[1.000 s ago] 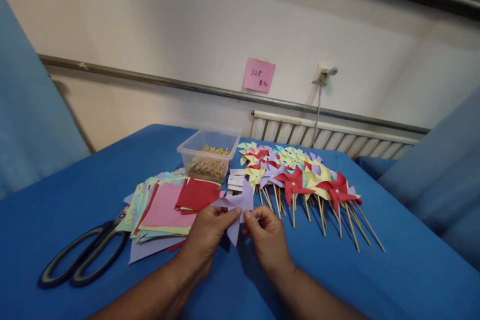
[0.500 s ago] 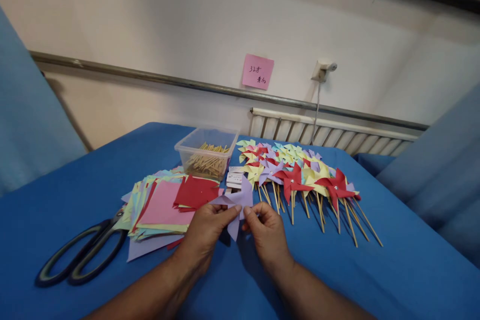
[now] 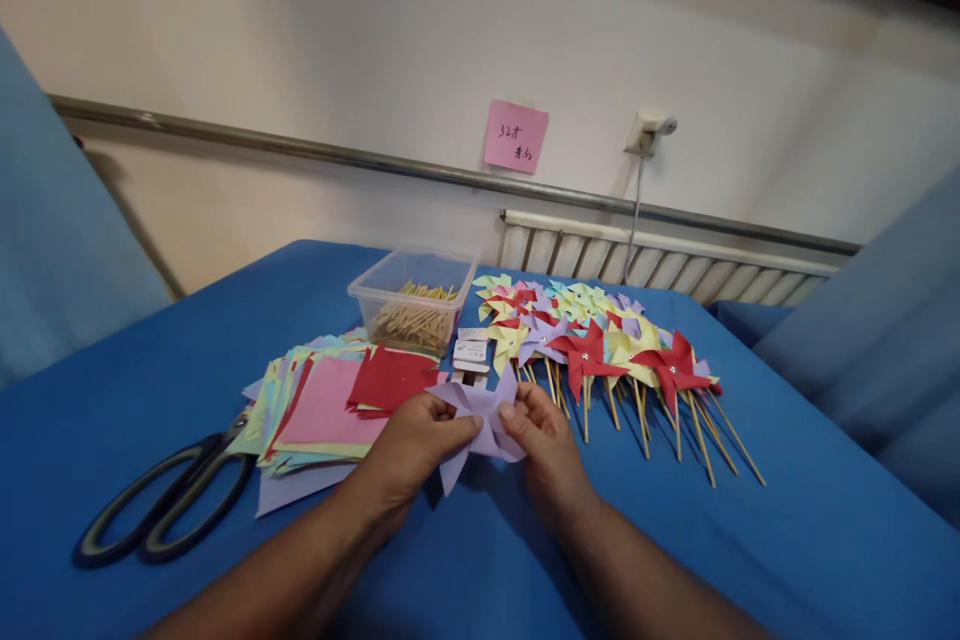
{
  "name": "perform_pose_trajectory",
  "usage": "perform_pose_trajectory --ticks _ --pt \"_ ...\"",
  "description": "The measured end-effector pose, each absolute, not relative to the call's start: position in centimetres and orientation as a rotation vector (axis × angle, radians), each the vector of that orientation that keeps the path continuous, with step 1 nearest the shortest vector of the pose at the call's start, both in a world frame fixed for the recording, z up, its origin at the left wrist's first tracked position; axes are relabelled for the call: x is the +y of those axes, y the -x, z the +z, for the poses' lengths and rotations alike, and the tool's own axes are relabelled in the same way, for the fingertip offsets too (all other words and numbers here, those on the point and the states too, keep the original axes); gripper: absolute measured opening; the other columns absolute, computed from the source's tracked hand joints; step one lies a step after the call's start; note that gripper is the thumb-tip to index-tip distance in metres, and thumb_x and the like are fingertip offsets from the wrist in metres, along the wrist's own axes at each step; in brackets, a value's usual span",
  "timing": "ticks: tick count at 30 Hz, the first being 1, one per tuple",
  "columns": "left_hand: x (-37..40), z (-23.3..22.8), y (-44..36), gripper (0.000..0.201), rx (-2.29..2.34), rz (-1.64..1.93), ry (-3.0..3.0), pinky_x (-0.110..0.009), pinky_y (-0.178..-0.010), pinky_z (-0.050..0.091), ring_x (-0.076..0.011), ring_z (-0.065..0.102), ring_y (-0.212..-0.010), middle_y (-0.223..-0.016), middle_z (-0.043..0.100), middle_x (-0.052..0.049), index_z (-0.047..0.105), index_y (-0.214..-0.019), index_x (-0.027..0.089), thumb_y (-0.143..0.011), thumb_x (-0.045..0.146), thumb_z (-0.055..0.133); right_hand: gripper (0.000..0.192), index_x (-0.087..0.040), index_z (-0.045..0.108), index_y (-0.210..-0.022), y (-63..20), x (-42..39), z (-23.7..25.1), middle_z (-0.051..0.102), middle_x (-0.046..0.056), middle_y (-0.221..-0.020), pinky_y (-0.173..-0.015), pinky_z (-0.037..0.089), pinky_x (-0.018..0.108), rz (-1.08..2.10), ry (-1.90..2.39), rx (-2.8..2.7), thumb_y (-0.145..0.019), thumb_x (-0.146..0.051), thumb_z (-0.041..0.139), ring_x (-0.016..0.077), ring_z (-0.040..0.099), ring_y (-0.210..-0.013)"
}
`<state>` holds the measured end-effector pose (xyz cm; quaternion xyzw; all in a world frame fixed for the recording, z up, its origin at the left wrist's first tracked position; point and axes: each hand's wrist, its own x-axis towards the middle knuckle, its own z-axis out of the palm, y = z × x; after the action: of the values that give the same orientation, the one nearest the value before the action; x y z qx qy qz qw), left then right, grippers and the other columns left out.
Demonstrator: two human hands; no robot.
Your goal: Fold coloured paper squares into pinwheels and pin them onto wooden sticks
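Between my hands is a lilac paper pinwheel point(image 3: 486, 412), its blades folded in toward the middle and no stick visible on it. My left hand point(image 3: 420, 440) pinches its left side, the thumb lying near the centre. On the right side, my right hand point(image 3: 544, 445) grips a blade with thumb and curled fingers. Just beyond the paper lie small white boxes point(image 3: 471, 352). Left of my hands is a stack of coloured paper point(image 3: 322, 405) with red squares point(image 3: 390, 380) on top.
Large dark-handled scissors point(image 3: 172, 500) lie at the left, blades partly under the paper. A clear plastic box point(image 3: 412, 305) of wooden sticks stands behind. Several finished pinwheels point(image 3: 589, 358) on sticks lie at the right of the blue-covered table point(image 3: 750, 570). A radiator point(image 3: 660, 260) runs along the wall.
My right hand has brought another blade of the lilac paper inward, so the pinwheel shape is fuller. The paper has turned slightly and both hands stay on it.
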<state>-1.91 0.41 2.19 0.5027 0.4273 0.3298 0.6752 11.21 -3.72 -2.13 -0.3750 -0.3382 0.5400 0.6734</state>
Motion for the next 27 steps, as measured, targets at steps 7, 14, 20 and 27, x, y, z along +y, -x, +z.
perform_pose_trajectory --ticks 7,14,20,27 --pt "0.4 1.7 1.8 0.015 0.978 0.677 -1.229 -0.023 -0.049 0.041 -0.0162 0.06 -0.054 -0.063 0.068 -0.003 0.069 -0.071 0.013 -0.058 0.021 0.074 0.036 -0.019 0.059 -0.092 -11.1 -3.5 -2.3 0.067 -0.002 -0.07 -0.056 0.045 0.023 1.164 0.912 -0.782 -0.064 -0.03 0.079 0.0114 0.059 -0.057" --pt "0.4 1.5 1.7 0.017 0.972 0.713 -1.238 -0.019 -0.048 0.036 -0.0098 0.052 -0.051 -0.061 0.062 0.002 0.063 -0.07 0.015 -0.057 0.02 0.074 0.04 -0.018 0.056 -0.09 -11.3 -3.1 -2.7 0.068 -0.002 -0.071 -0.059 0.047 0.023 1.106 0.91 -0.682 -0.062 -0.032 0.081 0.0113 0.06 -0.059" --pt "0.6 0.7 1.4 0.027 1.006 0.728 -1.246 -0.025 -0.059 0.045 -0.0167 0.061 -0.064 -0.069 0.066 -0.001 0.063 -0.075 0.015 -0.057 0.03 0.076 0.041 -0.019 0.055 -0.091 -11.0 -3.0 -2.9 0.069 -0.002 -0.075 -0.064 0.048 0.024 1.099 0.906 -0.701 -0.061 -0.031 0.08 0.0122 0.062 -0.065" --pt "0.7 0.7 1.7 0.022 1.025 0.786 -1.224 -0.027 -0.059 0.048 -0.019 0.064 -0.064 -0.068 0.068 -0.002 0.065 -0.072 0.014 -0.058 0.026 0.075 0.042 -0.019 0.056 -0.092 -10.9 -2.9 -3.0 0.067 -0.001 -0.073 -0.062 0.048 0.025 1.135 0.891 -0.714 -0.062 -0.038 0.079 0.0137 0.062 -0.064"
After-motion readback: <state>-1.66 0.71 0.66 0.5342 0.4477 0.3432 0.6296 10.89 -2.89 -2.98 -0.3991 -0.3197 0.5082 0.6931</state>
